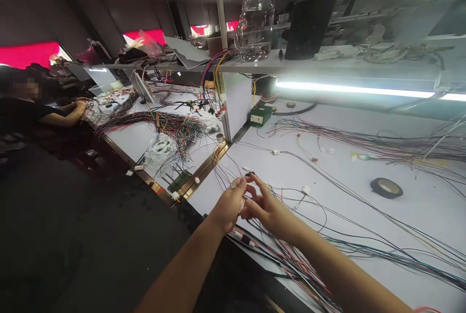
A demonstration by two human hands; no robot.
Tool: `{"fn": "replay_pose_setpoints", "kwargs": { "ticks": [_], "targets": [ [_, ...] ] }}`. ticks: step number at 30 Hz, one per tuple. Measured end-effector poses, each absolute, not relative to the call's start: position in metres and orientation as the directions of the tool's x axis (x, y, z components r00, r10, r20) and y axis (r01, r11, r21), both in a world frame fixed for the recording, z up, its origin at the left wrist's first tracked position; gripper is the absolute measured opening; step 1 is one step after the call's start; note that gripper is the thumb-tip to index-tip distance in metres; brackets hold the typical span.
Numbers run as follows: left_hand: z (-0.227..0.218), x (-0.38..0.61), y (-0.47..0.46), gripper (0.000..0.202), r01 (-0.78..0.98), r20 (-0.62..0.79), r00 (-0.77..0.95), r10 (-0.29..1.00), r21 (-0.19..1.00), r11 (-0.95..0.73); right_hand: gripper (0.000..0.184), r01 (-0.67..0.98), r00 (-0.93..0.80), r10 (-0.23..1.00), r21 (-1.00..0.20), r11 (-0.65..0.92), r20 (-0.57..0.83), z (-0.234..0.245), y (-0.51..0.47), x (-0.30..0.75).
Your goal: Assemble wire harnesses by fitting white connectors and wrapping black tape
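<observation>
My left hand (pixel 228 205) and my right hand (pixel 265 206) meet over the front edge of a white workbench (pixel 364 191). Both are closed in a pinch around thin wires, and a small black connector (pixel 249 173) shows just above their fingertips. My left hand wears a ring. Thin black wires (pixel 327 182) run from the hands to the right across the bench. A bundle of coloured wires (pixel 276 255) lies under my right forearm along the bench edge.
A roll of black tape (pixel 386 188) lies on the bench at right. A green box (pixel 260 115) stands by a white divider (pixel 233 104). A glass jug (pixel 257 17) sits on the lit shelf. At far left a person (pixel 54 114) works on wire bundles (pixel 171 126).
</observation>
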State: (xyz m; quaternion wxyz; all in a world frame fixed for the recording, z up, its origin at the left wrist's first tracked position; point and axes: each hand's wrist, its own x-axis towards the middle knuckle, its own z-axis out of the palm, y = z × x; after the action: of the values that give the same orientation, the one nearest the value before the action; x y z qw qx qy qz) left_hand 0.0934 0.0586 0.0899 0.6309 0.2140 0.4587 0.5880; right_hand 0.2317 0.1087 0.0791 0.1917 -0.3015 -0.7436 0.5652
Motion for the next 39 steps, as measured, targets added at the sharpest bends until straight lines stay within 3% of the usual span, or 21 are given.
{"fn": "replay_pose_setpoints", "kwargs": {
  "ticks": [2, 8, 12, 17, 19, 24, 26, 29, 33, 39],
  "targets": [
    [0.087, 0.092, 0.057, 0.039, -0.539, -0.353, -0.144, 0.924, 0.812, 0.225, 0.064, 0.235, -0.768, 0.634, -0.962, 0.142, -0.094, 0.067, 0.114, 0.222],
    [0.069, 0.081, 0.035, 0.038, -0.666, -0.436, -0.279, 0.855, 0.73, 0.155, 0.038, 0.26, -0.666, 0.745, -0.947, 0.187, -0.035, 0.045, 0.123, 0.213],
    [0.059, 0.082, 0.01, 0.035, -0.51, -0.442, -0.262, 0.858, 0.818, 0.265, 0.037, 0.146, -0.708, 0.694, -0.988, -0.042, -0.135, 0.038, 0.115, 0.213],
    [0.059, 0.086, -0.015, 0.049, -0.22, -0.444, -0.242, 0.863, 0.891, 0.397, 0.042, -0.028, -0.762, 0.616, -0.94, -0.341, -0.201, 0.02, 0.104, 0.215],
    [0.06, 0.085, -0.022, 0.043, -0.101, -0.431, -0.219, 0.875, 0.902, 0.419, 0.039, -0.027, -0.758, 0.625, -0.949, -0.313, -0.185, 0.018, 0.103, 0.217],
    [0.061, 0.08, -0.033, 0.046, 0.043, -0.457, -0.216, 0.863, 0.878, 0.476, 0.028, 0.055, -0.753, 0.654, -0.998, -0.043, -0.07, 0.023, 0.103, 0.223],
    [0.058, 0.079, -0.034, 0.044, -0.003, -0.456, -0.273, 0.847, 0.881, 0.473, 0.027, 0.087, -0.768, 0.638, -0.996, 0.007, -0.062, 0.026, 0.1, 0.223],
    [0.053, 0.081, -0.035, 0.037, -0.255, -0.461, -0.358, 0.812, 0.885, 0.389, 0.026, 0.116, -0.78, 0.625, -0.989, 0.094, -0.032, 0.029, 0.094, 0.223],
    [0.049, 0.083, -0.035, 0.035, -0.586, -0.569, -0.352, 0.743, 0.753, 0.3, 0.021, 0.186, -0.781, 0.623, -0.937, 0.296, 0.041, 0.039, 0.088, 0.229],
    [0.049, 0.084, -0.038, 0.032, -0.753, -0.568, -0.283, 0.773, 0.631, 0.187, 0.021, 0.253, -0.791, 0.607, -0.864, 0.436, 0.074, 0.049, 0.081, 0.243]
  ]
}}
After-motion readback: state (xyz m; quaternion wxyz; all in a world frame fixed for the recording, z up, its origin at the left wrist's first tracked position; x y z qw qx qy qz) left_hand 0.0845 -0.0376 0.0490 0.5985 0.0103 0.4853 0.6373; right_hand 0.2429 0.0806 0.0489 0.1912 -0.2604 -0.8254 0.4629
